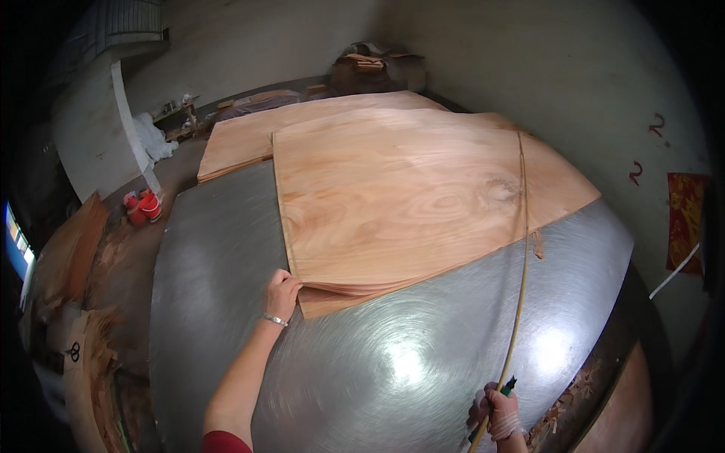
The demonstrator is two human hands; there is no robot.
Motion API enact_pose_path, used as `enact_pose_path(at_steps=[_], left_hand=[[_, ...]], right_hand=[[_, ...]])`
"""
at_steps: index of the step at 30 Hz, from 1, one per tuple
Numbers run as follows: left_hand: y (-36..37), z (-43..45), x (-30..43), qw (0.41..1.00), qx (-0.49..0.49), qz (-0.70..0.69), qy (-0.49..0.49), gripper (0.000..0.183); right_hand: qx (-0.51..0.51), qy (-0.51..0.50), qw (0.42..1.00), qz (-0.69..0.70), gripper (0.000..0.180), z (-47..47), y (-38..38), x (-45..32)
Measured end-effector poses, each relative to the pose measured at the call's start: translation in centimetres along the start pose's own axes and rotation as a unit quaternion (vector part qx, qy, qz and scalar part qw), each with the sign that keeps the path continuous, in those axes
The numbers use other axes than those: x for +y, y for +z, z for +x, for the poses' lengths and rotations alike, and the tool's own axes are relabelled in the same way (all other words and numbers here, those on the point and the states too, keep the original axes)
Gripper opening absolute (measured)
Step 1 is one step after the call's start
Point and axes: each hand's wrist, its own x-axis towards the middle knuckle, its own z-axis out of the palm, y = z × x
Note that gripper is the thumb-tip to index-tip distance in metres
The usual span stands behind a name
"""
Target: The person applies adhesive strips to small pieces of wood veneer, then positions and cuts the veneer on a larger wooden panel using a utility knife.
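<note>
A stack of thin wood veneer sheets (396, 198) lies on a large, shiny metal tabletop (221, 238). My left hand (281, 295) pinches the near left corner of the upper sheets and holds it slightly raised. Beneath that corner, a lower sheet (312, 306) shows on the metal. Down at the right, my right hand (500, 412), in what looks like a thin glove, grips a long, thin rod (521, 289) together with a green-handled tool (508, 387), mostly hidden by the fingers. The rod's far part reaches across the right side of the veneer.
More veneer (243, 139) lies behind the stack at the far left. A small scrap (538, 246) rests near the stack's right front edge. Red buckets (149, 205) stand on the floor at left, near leaning wood sheets (71, 255). Wood scraps (566, 396) litter the floor at right.
</note>
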Motion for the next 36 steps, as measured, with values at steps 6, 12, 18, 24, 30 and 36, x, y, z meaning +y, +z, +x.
enact_pose_path(at_steps=[6, 12, 18, 24, 30, 36], left_hand=[[-1.0, 2.1, -1.7, 0.996, -0.025, -0.083, 0.014, 0.017], [-3.0, 4.8, -1.9, 0.98, -0.098, -0.175, -0.007, 0.013], [-4.8, 7.0, 3.9, 0.977, -0.069, -0.175, -0.1, 0.003], [-3.7, 6.0, 2.5, 0.963, -0.025, -0.268, -0.003, 0.006], [-4.0, 2.6, 6.5, 0.979, 0.001, -0.182, 0.09, 0.007], [-2.6, -5.9, 14.5, 0.963, -0.026, -0.217, 0.158, 0.013]], right_hand=[[-0.057, 0.016, 0.998, 0.015, 0.018, 4.1, 5.5, -4.7], [-0.129, 0.052, 0.986, 0.092, 0.023, 14.6, 10.7, -7.4], [0.009, -0.007, 0.998, 0.059, 0.053, 24.3, 17.8, -12.1], [-0.058, -0.032, 0.998, 0.011, 0.035, 27.7, 21.6, -15.0], [-0.046, -0.017, 0.998, 0.042, 0.019, 23.5, 18.3, -17.7], [-0.062, -0.009, 0.998, -0.003, 0.025, 16.7, 6.4, -18.6]])
